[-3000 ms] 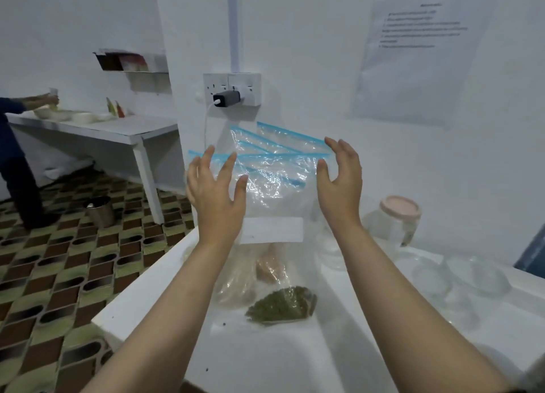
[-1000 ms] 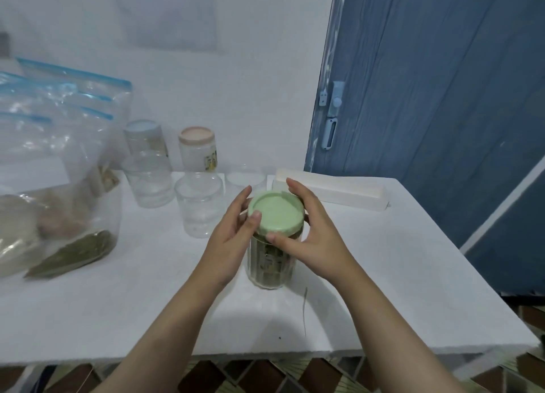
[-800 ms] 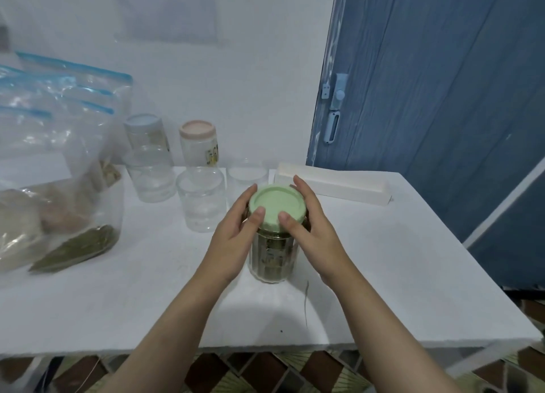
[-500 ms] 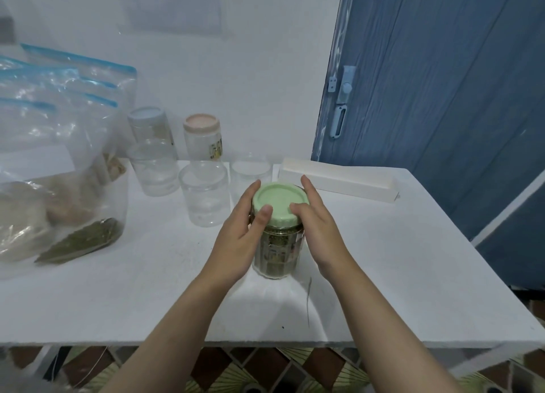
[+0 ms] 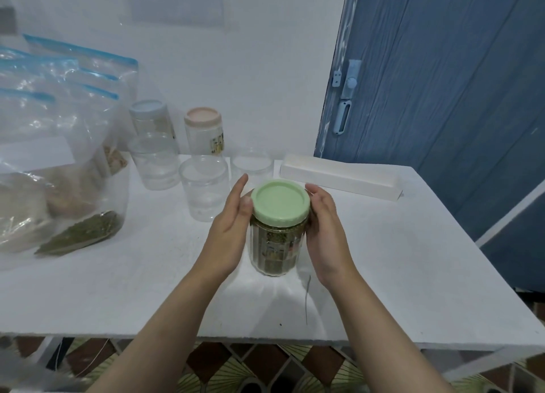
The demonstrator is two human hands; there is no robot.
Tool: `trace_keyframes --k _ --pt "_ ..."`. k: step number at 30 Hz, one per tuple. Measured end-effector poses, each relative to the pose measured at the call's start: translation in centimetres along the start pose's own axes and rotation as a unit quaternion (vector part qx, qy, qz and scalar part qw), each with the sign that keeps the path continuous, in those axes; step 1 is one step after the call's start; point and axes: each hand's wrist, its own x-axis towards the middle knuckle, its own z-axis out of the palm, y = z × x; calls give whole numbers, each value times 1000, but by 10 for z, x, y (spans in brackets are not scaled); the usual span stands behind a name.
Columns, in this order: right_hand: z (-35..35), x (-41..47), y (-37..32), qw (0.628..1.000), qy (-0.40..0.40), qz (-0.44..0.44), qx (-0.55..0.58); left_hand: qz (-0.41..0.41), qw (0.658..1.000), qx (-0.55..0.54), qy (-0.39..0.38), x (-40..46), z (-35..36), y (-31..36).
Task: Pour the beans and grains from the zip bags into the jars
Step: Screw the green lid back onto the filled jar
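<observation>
- I see the ribbed clear jar with the pale green screw lid (image 5: 277, 239) standing upright on the white bench (image 5: 398, 274), near the front middle, lid on, dark green-brown fill up to just under the lid.
- Left hand (image 5: 233, 233): palm flat against the jar's left side, fingers (image 5: 237, 190) straight and pointing up past the lid rim, released, not wrapped.
- Right hand (image 5: 326, 230): cupped on the jar's right side, fingers curled round the back at lid height, grasping the jar.
- Just behind the jar, three clear lidless plastic tubs: one (image 5: 205, 193) near the left fingertips, one (image 5: 154, 162) further left, one (image 5: 252, 164) behind the lid. I can't tell whether any holds anything.
- Behind those, by the wall: clear jar with a pale blue lid (image 5: 149, 118) and clear jar with a pale pink lid (image 5: 203, 130), both upright and closed.
- Left end of bench: stack of clear zip bags with blue seal strips (image 5: 59, 121), leaning upright; the front one shows a green grain wedge (image 5: 84, 233) at the bottom, beige contents in the others.
- Long white rectangular block (image 5: 339, 177) lies flat at the back right, apart from the jar.
- Blue door with a pale latch (image 5: 442, 97) to the right of the bench.
- Thin dark strand (image 5: 307, 298) on the bench in front of the jar, under the right wrist.
</observation>
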Motion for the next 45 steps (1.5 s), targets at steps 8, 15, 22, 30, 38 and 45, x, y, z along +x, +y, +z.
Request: trace_keyframes --k 8,15,22,30,38,45 --pt "-11 2 -3 995 -85 9 -50 5 1000 16 -10 -2 -2 -1" --pt "-25 5 -13 976 -169 19 -136 17 998 12 -59 1 -5 -2" --pt "-30 10 -11 976 -185 28 -109 20 996 7 -91 1 -9 -2" --pt "-22 5 -6 973 -192 -2 -130 19 996 -2 -91 7 -10 -1" --pt "2 -9 9 990 -121 -34 -63 33 995 -72 -52 -1 7 -5" --pt "26 -12 17 991 8 -99 -92 76 987 -69 121 1 46 -6"
